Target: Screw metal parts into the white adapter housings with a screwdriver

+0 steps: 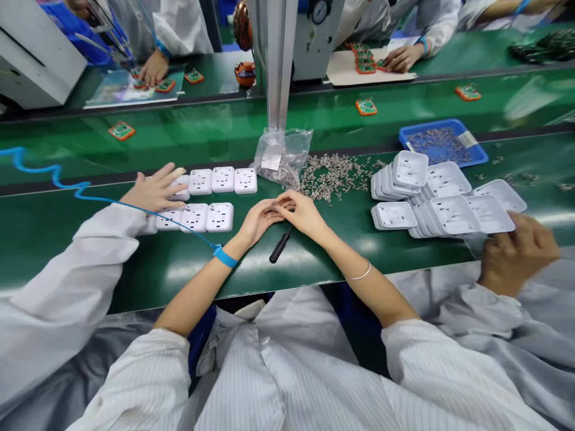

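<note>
My left hand [259,221], with a blue wrist strap [224,256], is turned palm up with its fingers curled toward the right. Against its fingertips, my right hand [304,214] is closed in a pinch. Whatever lies between the fingers is too small to make out. A black-handled screwdriver [280,246] rests on the green bench just below the hands, its tip end near my right hand. Beyond my right hand spreads a heap of small metal pieces [332,175], beside a clear plastic bag [284,157] holding more of them.
Two rows of white socket faces [220,216] lie left, with a co-worker's hand [155,188] on them. Stacked white housings [453,214] stand right, near another person's hand [518,251]. A blue tray [480,157] and metal post [277,72] are farther back.
</note>
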`<state>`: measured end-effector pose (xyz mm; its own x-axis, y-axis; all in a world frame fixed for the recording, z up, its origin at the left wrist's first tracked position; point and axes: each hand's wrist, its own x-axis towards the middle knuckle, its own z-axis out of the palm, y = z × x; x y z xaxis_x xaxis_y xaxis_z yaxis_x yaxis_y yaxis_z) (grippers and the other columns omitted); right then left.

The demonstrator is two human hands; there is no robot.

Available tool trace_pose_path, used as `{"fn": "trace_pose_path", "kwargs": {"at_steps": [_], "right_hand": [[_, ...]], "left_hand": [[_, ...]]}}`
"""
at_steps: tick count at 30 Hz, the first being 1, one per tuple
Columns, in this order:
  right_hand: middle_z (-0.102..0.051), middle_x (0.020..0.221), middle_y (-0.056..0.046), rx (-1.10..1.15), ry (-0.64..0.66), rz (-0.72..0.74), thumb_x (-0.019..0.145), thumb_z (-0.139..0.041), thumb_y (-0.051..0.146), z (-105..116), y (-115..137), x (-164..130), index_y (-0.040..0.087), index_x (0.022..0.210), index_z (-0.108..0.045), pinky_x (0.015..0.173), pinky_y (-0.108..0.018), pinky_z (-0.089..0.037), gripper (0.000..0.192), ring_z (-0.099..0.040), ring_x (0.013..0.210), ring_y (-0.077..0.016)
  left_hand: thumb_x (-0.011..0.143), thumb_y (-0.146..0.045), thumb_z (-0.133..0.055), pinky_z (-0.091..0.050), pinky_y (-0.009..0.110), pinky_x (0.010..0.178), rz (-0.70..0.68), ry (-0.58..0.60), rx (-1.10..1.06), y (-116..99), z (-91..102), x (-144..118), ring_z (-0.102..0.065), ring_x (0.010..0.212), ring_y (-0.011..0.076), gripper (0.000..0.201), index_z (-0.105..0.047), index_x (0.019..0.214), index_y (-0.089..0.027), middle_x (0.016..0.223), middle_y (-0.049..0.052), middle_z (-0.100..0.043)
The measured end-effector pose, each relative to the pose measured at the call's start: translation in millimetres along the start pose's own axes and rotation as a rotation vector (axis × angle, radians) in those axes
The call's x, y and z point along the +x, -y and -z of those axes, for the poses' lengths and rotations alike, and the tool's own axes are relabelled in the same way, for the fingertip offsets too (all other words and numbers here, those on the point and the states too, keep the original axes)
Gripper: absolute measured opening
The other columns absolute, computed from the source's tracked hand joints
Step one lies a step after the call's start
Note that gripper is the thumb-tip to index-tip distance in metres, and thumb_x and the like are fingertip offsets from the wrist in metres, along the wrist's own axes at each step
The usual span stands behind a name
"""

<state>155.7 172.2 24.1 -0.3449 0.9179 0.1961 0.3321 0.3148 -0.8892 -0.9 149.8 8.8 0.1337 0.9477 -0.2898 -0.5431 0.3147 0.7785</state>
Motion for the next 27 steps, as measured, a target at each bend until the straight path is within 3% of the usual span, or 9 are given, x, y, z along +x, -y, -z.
{"fn": "trace_pose_path", "kwargs": {"at_steps": [5, 10, 17, 27], "right_hand": [[-0.076, 0.092, -0.004, 0.07, 0.028, -0.067, 0.088, -0.064, 0.026, 8, 0, 0, 0.019, 0.095, -0.069, 0.081, -0.031, -0.057, 0.011, -0.071, 0.083, -0.0168], [-0.076, 0.091, -0.003, 0.003, 0.0, -0.04, 0.092, -0.058, 0.026, 11, 2, -2, 0.02, 0.093, -0.073, 0.089, -0.033, -0.056, 0.016, -0.071, 0.086, -0.0173], [-0.078, 0.092, -0.005, 0.242, 0.083, -0.135, 0.083, -0.069, 0.025, 16, -1, 1, 0.017, 0.1, -0.073, 0.085, -0.033, -0.061, 0.02, -0.073, 0.081, -0.0165], [-0.072, 0.086, -0.003, -0.072, 0.01, 0.029, 0.089, -0.066, 0.029, 12, -6, -4, 0.018, 0.1, -0.068, 0.079, -0.03, -0.058, 0.016, -0.068, 0.077, -0.0152]], "left_hand": [[0.079, -0.027, -0.081, -0.06, 0.028, 0.085, -0.036, 0.068, 0.083, 2, 0.4, -2, -0.074, 0.079, 0.0146, 0.024, -0.069, 0.095, -0.013, 0.089, 0.004, -0.075], [0.07, -0.034, -0.09, -0.06, 0.025, 0.085, -0.067, 0.053, 0.128, 6, 2.3, -2, -0.075, 0.081, 0.0132, 0.043, -0.072, 0.101, -0.011, 0.092, 0.006, -0.078], [0.076, -0.035, -0.086, -0.06, 0.02, 0.078, -0.117, 0.02, 0.172, 6, 1.1, -2, -0.074, 0.075, 0.0098, 0.032, -0.073, 0.094, -0.012, 0.084, 0.003, -0.077], [0.08, -0.033, -0.083, -0.061, 0.019, 0.077, -0.183, 0.041, 0.19, 9, 2.1, -3, -0.073, 0.074, 0.0081, 0.032, -0.07, 0.104, -0.016, 0.09, 0.0, -0.076]]}}
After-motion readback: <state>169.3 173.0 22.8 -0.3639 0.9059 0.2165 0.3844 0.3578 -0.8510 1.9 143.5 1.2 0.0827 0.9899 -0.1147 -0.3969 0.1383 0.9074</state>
